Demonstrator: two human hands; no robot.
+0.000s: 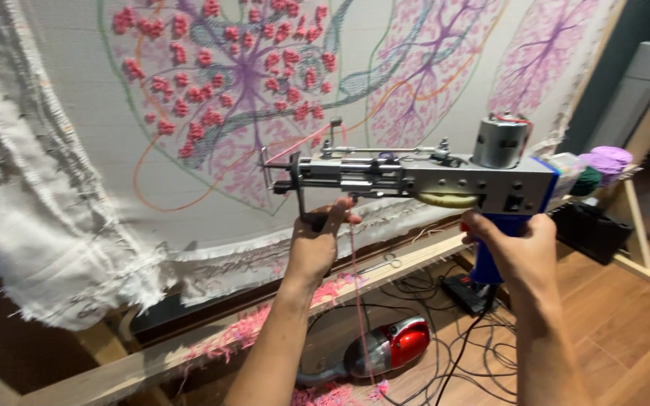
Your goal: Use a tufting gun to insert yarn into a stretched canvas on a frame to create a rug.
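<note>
From the head camera, the tufting gun (pixel 415 177) is held level in front of the stretched cloth (pixel 77 113), its needle end close to the fabric just below the cluster of pink tufts (pixel 220 68); whether the tip touches the cloth I cannot tell; the left hand (pixel 316 244) is clenched round the gun's black front handle, fingers wrapped tight; the right hand (pixel 517 248) grips the blue rear handle (pixel 487 263), fingers closed about it; a thin pink yarn (pixel 356 301) runs down from the gun between the two forearms. The cloth carries drawn leaf shapes with purple veins, and its frayed white edge (pixel 47 256) hangs in folds over the wooden frame rail (pixel 212 338), where pink yarn scraps (pixel 242 331) lie scattered. Down on the wooden floor (pixel 626 338), beneath the arms, sits a red handheld vacuum (pixel 389 349) amid a tangle of black cables (pixel 453 353); to the right, behind the gun's motor (pixel 499 141), purple yarn balls (pixel 607 162) and a green one rest on a stand.
</note>
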